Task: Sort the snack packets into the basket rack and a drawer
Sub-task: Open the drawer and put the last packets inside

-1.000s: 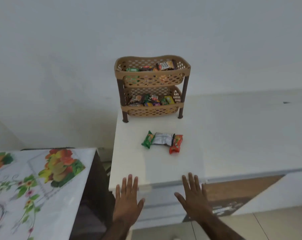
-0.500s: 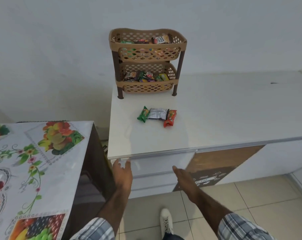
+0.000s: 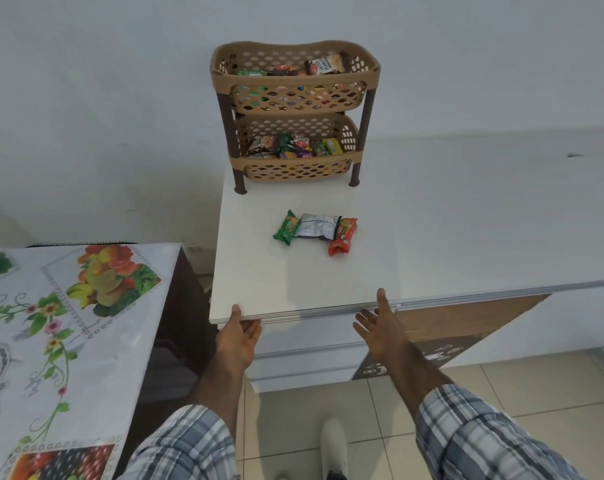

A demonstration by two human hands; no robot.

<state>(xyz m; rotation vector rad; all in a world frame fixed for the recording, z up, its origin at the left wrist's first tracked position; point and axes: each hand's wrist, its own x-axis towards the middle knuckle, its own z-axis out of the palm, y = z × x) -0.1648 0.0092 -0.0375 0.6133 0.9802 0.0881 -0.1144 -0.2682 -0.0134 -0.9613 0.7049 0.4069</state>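
Three snack packets lie side by side on the white counter (image 3: 293,282): a green packet (image 3: 286,231), a silver packet (image 3: 316,227) and a red packet (image 3: 342,236). Behind them stands a tan two-tier basket rack (image 3: 295,88) with several packets in both tiers. A white drawer front (image 3: 304,332) sits just under the counter's front edge. My left hand (image 3: 238,336) is at that edge, thumb up against the lip and fingers tucked beneath it. My right hand (image 3: 378,325) hovers in front of the drawer with fingers spread, holding nothing.
A table with a fruit-print cover (image 3: 61,327) stands at the left, with a dark gap between it and the counter. A wood-brown panel (image 3: 466,317) lies right of the drawer. Beige floor tiles (image 3: 501,386) and my white shoe (image 3: 334,445) are below.
Both hands dropped from the counter's front edge to below it, then rose again to the drawer front under the lip. The packets have not moved.
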